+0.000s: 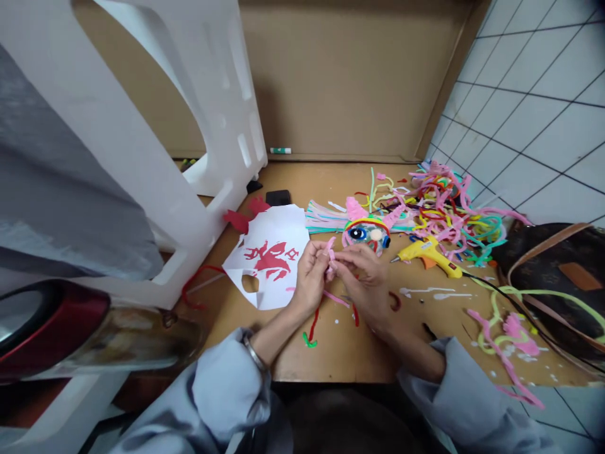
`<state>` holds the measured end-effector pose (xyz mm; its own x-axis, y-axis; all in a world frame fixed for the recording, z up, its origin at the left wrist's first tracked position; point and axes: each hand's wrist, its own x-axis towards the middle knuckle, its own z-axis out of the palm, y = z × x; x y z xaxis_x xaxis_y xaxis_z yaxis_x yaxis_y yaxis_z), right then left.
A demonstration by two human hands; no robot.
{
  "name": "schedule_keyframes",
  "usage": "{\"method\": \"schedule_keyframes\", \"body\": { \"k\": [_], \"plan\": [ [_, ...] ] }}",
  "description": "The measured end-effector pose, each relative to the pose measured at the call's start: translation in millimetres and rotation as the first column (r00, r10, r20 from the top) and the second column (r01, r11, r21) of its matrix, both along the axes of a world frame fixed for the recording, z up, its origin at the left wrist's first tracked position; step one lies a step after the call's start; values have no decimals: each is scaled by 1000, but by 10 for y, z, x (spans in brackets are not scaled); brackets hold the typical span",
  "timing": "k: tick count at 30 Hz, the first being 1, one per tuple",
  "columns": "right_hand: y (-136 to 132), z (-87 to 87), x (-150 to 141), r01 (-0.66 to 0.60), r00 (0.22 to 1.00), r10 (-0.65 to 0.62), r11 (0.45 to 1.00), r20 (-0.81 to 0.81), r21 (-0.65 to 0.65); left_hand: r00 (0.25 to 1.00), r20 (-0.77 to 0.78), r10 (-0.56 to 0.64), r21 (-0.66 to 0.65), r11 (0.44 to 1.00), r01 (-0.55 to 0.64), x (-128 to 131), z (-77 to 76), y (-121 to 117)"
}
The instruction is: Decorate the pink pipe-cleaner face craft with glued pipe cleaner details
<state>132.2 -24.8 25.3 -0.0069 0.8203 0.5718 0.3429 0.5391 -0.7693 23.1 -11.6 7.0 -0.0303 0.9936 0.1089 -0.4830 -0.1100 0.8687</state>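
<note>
Head view: pink pipe cleaner (331,255) between left hand (311,272) and right hand (363,277)

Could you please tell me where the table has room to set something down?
Likely behind the pastel pipe cleaners, right of the flat black object. Around the tangled pipe cleaners and yellow glue gun it is crowded.

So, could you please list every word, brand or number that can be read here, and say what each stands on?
No text can be read with certainty.
Yellow glue gun: label too small to read.
Green and white marker: any print too small.
Dark bag: pattern too blurred to make out any letters.
</note>
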Motion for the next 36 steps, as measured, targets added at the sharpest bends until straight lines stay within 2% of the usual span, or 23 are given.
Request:
{"method": "schedule_keyframes", "body": {
  "k": [3,7,12,19,28,36],
  "plan": [
    [32,5,-70,22,996,-24,1000,-81,-16,1000,0,27,-3,1000,-27,-18,2,13],
    [77,37,-22,-6,972,-29,989,-235,-147,997,36,62,-2,998,-62,-70,-4,82],
    [120,42,45,-91,933,-3,965,-359,-244,999,54,1,-73,997,3,-105,-27,124],
    [165,34,148,-102,931,-16,948,-365,-302,986,149,-77,-108,990,94,-97,-4,107],
    [140,70,177,-109,949,25,961,-314,-254,932,284,-224,-201,937,286,-96,17,79],
    [127,65,165,-150,948,61,951,-313,-270,910,318,-265,-180,926,332,-89,27,69]
  ]
}}
